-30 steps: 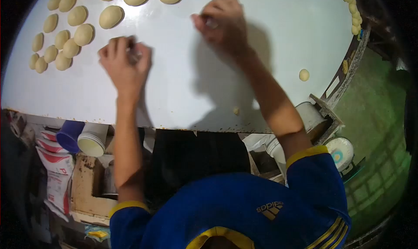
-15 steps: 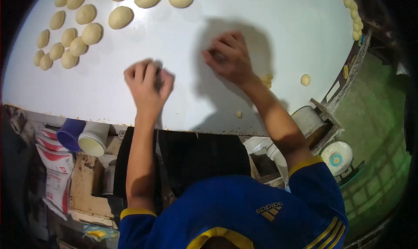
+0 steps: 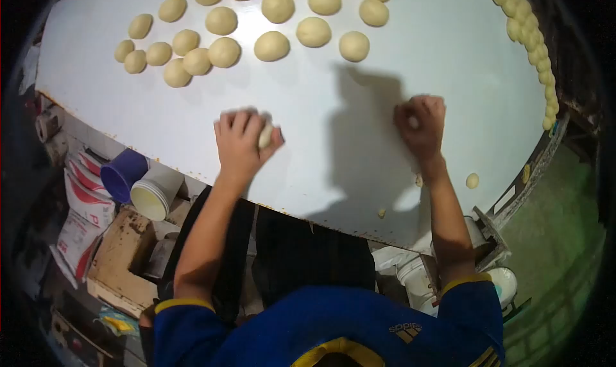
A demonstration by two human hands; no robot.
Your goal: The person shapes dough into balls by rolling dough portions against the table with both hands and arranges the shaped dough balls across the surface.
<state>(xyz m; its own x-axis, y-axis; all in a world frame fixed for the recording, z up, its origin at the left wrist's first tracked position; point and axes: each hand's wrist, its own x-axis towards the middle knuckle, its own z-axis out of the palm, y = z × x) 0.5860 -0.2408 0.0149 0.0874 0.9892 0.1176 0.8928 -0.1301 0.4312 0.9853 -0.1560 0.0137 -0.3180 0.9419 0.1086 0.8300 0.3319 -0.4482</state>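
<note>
Holds a pale dough ball [image 3: 265, 136] in the wrapped left hand [image 3: 240, 142], a little in from the near edge of the table [image 3: 301, 187], and curls the right hand [image 3: 423, 120] closer to the right edge, too folded to tell whether holding anything. Looks well along, with many smooth balls [image 3: 224, 52] spread toward the far and left edges, a packed row [image 3: 531, 39] along the right edge, and the held ball and a lone small ball [image 3: 472, 181] by the near right corner seemingly left over. Cannot tell the contents of the purple bucket [image 3: 131, 165] or white bucket [image 3: 163, 181] below the near edge.
</note>
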